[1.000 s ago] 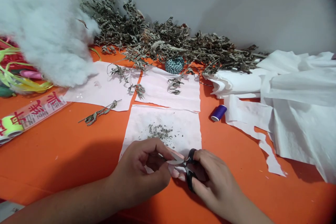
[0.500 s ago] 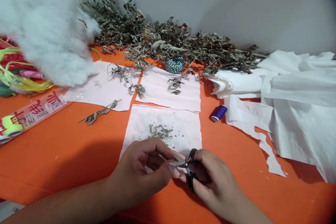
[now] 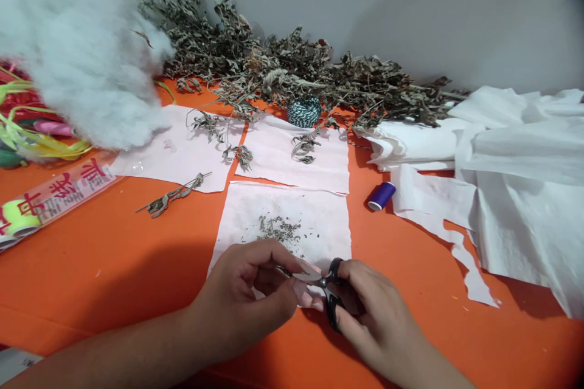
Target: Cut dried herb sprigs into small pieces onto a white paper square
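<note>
My right hand grips small scissors by their black handles, thumb and fingers in the loops. The blades point left and stand slightly apart, close against the fingertips of my left hand. My left fingers are pinched together on a thin piece of dried herb, mostly hidden by the fingers and blades. Both hands are over the near edge of a white cloth square. On that cloth lie small chopped herb bits, just beyond my left hand.
Behind lie two more white cloths with dried sprigs, a ball of twine and a long heap of dried herb stems. White stuffing is piled left, near packaged thread. Rightward are a purple spool and white fabric.
The scissor blades have shifted slightly and their handles are a little closer together. Both hands stay in nearly the same place, and the chopped bits look unchanged.
</note>
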`<state>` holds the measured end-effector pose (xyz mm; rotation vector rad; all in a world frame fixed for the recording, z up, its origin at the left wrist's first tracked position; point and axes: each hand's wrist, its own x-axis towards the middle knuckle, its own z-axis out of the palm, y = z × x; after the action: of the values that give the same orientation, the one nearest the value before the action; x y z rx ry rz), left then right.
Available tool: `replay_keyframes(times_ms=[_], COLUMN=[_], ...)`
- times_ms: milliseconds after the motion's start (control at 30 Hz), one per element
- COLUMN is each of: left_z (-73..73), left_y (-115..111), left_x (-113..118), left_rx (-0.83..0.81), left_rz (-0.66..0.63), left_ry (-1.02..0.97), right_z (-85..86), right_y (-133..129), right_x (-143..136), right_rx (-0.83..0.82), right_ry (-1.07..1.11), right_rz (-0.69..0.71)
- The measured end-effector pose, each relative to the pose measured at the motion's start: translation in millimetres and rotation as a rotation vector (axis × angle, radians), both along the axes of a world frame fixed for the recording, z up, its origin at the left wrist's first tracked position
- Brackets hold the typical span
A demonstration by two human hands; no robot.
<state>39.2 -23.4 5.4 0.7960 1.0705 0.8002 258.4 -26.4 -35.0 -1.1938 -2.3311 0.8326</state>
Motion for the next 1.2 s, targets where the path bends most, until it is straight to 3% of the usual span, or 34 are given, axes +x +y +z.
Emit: replay_keyframes(times_ms=[533,733,1000,1200], left_z=[1.1,-0.6,-0.4,1.1], left_y=[1.6,1.1,3.9,5.4], left_x=[1.2,-2.3,-11.3,-11.3], left_rx=[-0.020,0.029,0.230,0.206], left_rz=[0.062,0.013,-0.121,-0.147], left_ry=[-0.224,-0.092,0.163,0.152], right_z=[5.6,4.4,3.2,2.0], right_y=[-0.3,0.7,1.0,1.1], right_x=[-3.8,-2.5,-0.4,0.7], right_rx=[-0.072,-0.045,-0.013,0.022], right_ry=[-0.004,-0.010,-0.017,-0.038], right_rz=[-0.037,-0.015,0.002,0.010])
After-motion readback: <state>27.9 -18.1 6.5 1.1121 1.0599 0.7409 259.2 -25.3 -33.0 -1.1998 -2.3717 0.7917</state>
